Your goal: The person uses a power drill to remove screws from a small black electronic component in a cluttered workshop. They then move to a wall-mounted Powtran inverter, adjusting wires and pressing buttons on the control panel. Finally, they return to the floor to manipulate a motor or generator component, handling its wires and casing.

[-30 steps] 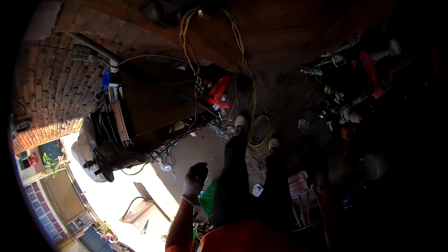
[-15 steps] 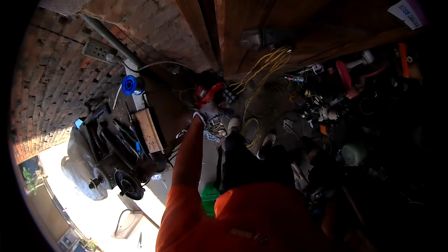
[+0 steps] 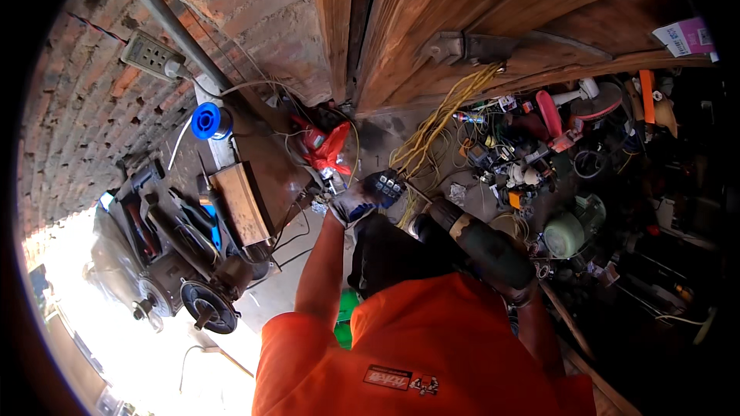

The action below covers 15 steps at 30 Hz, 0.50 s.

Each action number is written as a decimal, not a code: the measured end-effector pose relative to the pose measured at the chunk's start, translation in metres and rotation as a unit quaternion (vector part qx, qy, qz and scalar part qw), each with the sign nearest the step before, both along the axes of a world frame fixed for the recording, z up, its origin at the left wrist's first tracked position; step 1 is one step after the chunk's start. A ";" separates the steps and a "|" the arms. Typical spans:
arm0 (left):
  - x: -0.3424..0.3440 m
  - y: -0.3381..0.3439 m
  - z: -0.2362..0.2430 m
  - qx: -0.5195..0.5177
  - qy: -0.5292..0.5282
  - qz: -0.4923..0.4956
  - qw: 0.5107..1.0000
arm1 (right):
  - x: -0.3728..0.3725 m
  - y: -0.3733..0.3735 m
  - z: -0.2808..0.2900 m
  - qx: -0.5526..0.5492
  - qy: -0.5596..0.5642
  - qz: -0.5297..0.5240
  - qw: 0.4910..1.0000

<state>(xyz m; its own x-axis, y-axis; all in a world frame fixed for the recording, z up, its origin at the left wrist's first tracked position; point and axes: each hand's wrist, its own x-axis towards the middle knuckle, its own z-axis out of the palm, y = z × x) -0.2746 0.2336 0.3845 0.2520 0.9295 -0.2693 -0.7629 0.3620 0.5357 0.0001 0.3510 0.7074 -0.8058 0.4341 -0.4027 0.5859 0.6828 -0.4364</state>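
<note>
My left hand (image 3: 352, 206), in a dark and white work glove, reaches down to the floor beside the black trousers. Its fingertips are hidden against a dark thing with rows of pale squares (image 3: 384, 188), so their grip is unclear. My right arm (image 3: 537, 331) bends inward at the lower right. In line with it lies a long, dark rounded shape (image 3: 479, 250) with a tan band near its front; whether it is a tool or a covered forearm, I cannot tell. A thin rod (image 3: 417, 193) shows beyond it. My right fingers are hidden.
Yellow cord (image 3: 443, 117) hangs from the wooden door (image 3: 432, 23) to the floor. A red plastic bag (image 3: 330, 148) lies by the wall. Left stands a bench with a blue spool (image 3: 206, 121), a wooden block (image 3: 240, 202) and tools. A green motor (image 3: 569, 231) sits among clutter at right.
The picture has brightened, and the view has shifted. My left hand now appears lower, beside the dark thing with squares. The long dark shape stands out at right, where earlier was deep shadow.
</note>
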 end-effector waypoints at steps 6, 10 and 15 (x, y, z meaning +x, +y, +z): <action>0.030 -0.007 0.017 -0.051 -0.208 0.069 0.974 | 0.000 -0.006 0.008 -0.295 0.220 -0.237 0.899; 0.047 0.001 0.033 -0.131 -0.455 0.115 0.873 | -0.010 -0.009 0.022 -0.326 0.165 -0.282 0.887; 0.060 0.002 0.060 -0.058 -0.119 0.165 0.977 | 0.003 -0.014 0.016 -0.293 0.177 -0.277 0.898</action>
<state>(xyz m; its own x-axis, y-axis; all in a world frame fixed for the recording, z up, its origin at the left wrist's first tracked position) -0.2144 0.2358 0.4449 0.0117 0.9372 -0.3485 -0.9461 0.1231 0.2995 0.0029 0.3374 0.7231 -0.6542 0.6053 -0.4534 0.5180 -0.0782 -0.8518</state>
